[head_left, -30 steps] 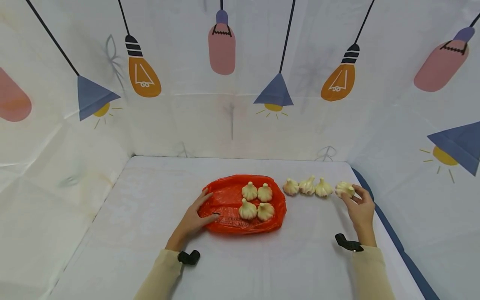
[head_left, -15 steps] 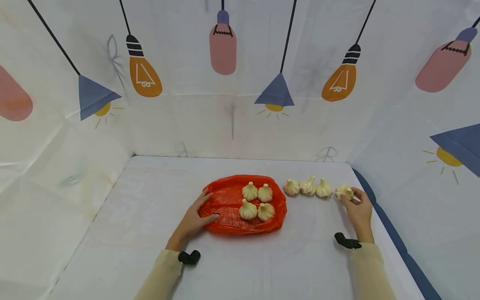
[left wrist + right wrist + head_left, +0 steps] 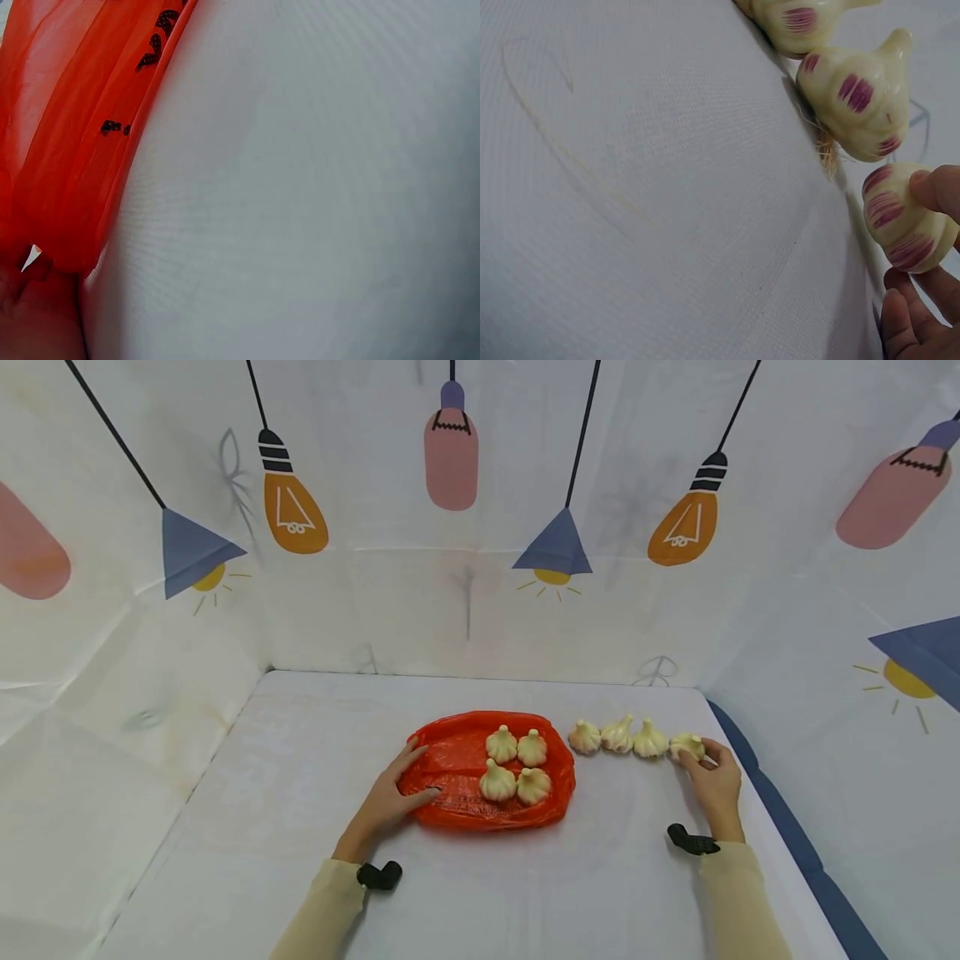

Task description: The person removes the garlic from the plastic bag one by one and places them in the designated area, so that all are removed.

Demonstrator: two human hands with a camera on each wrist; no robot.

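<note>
At the left end of a dish-like thing covered in red plastic [image 3: 450, 764], my left hand [image 3: 382, 802] rests on the rim, thumb and fingers spread apart. Several garlic bulbs [image 3: 498, 782] stand in the right half of it. My right hand [image 3: 716, 781] pinches a garlic bulb [image 3: 904, 217] between thumb and fingers at the right end of a row. That bulb is just beside the neighbouring garlic bulb [image 3: 859, 101], purple-streaked with a short stem. In the left wrist view only a corner of the hand and the red plastic [image 3: 75, 135] show.
Other garlic bulbs [image 3: 583, 737] in the row stand right of the red plastic. All of this is on a white-covered table [image 3: 525, 893]. A white cloth [image 3: 337, 602] printed with lamps hangs behind and at the sides. Dark blue edging [image 3: 787, 827] runs along the right.
My right hand has moved the garlic bulb slightly left, closing the gap to the row. The left hand stays at the rim. The head view has shifted slightly.
</note>
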